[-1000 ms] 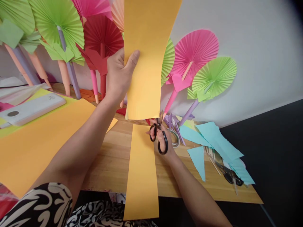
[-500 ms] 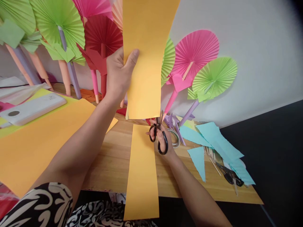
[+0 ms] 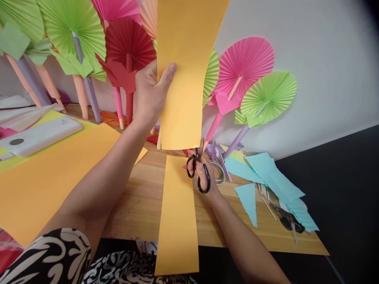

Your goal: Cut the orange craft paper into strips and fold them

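Observation:
My left hand point(image 3: 151, 96) is raised and pinches a tall strip of orange paper point(image 3: 186, 63) by its left edge, thumb on the front. Below it, my right hand point(image 3: 204, 173) grips black-handled scissors point(image 3: 199, 167), whose blades point up at the strip's lower right corner. A second orange strip point(image 3: 177, 213) lies flat on the wooden table point(image 3: 139, 201), running from under the scissors to the near edge and hanging over it.
A large orange sheet point(image 3: 50, 173) covers the table's left side, with a white flat device point(image 3: 38, 136) behind it. Pleated paper fans point(image 3: 245, 63) on sticks lean against the wall. Light-blue paper scraps point(image 3: 266, 177), a tape roll point(image 3: 219, 173) and thin sticks lie at right.
The held strip and my left hand have shifted very slightly to the right. The scissors hand stays in the same place.

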